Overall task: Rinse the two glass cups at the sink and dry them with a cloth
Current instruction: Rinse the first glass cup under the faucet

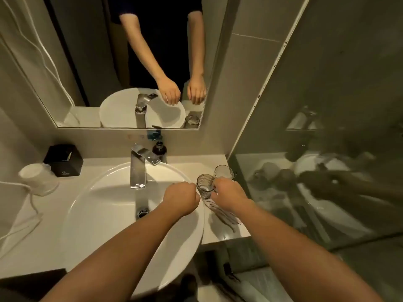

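Glass, two cups. Near cup is ribbed and tilted, just ahead of my right hand, whose fingers curl round its side. I can't tell if it is lifted. Far cup stands on the counter just beyond that hand's fingertips, close beside the near cup. Left hand is balled, fingers curled under, over the sink rim, just left of the near cup. Tap is ahead-left of the left hand, with a bottle behind it.
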